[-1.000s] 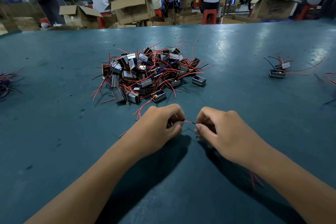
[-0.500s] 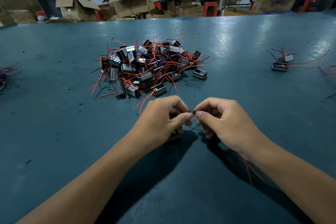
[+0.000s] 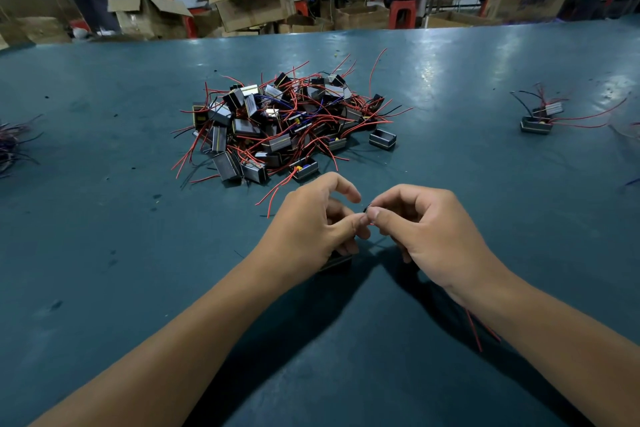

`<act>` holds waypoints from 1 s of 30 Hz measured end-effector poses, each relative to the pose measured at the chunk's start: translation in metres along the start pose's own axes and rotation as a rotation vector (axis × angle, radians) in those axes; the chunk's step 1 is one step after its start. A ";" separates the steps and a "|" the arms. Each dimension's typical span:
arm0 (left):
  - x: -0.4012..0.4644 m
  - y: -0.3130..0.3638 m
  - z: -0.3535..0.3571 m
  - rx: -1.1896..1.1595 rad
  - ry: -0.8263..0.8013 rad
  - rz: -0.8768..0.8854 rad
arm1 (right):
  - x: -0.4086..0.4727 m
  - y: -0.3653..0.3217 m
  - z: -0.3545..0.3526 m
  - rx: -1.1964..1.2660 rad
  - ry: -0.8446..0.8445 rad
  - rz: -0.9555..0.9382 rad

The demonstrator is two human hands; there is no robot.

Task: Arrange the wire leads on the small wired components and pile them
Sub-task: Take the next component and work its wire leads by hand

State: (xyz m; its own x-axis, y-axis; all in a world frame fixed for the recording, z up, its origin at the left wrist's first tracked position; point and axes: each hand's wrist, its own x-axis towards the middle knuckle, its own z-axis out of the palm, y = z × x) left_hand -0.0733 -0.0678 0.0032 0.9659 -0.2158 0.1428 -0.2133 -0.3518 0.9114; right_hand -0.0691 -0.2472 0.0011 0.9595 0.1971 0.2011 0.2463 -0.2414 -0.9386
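At the near centre of the teal table (image 3: 104, 253), head view: the lead-arranging step appears in hand. The left hand (image 3: 311, 225) holds a small wired component (image 3: 337, 260) under its curled fingers; its thumb and finger meet the right hand (image 3: 426, 229) at a pinch on the wire leads (image 3: 367, 209). Both grips are clamped, fingertips almost touching. Red leads (image 3: 479, 333) trail below the right wrist. Judged next: finish the leads, then set the unit onto a pile. The unsorted heap (image 3: 284, 125) lies beyond; two units (image 3: 538, 118) lie far right.
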 end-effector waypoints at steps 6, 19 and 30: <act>-0.001 0.002 0.001 0.011 -0.007 -0.004 | 0.000 0.000 0.002 0.031 0.009 0.016; -0.003 0.002 0.002 0.099 -0.051 0.055 | -0.001 -0.004 0.005 0.021 0.016 0.037; -0.002 0.005 -0.003 -0.143 -0.085 -0.053 | 0.004 0.006 0.001 0.043 -0.020 0.054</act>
State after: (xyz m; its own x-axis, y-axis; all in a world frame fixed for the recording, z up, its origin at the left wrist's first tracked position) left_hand -0.0760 -0.0660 0.0084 0.9582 -0.2786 0.0657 -0.1337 -0.2329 0.9633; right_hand -0.0641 -0.2467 -0.0039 0.9684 0.2036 0.1443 0.1875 -0.2116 -0.9592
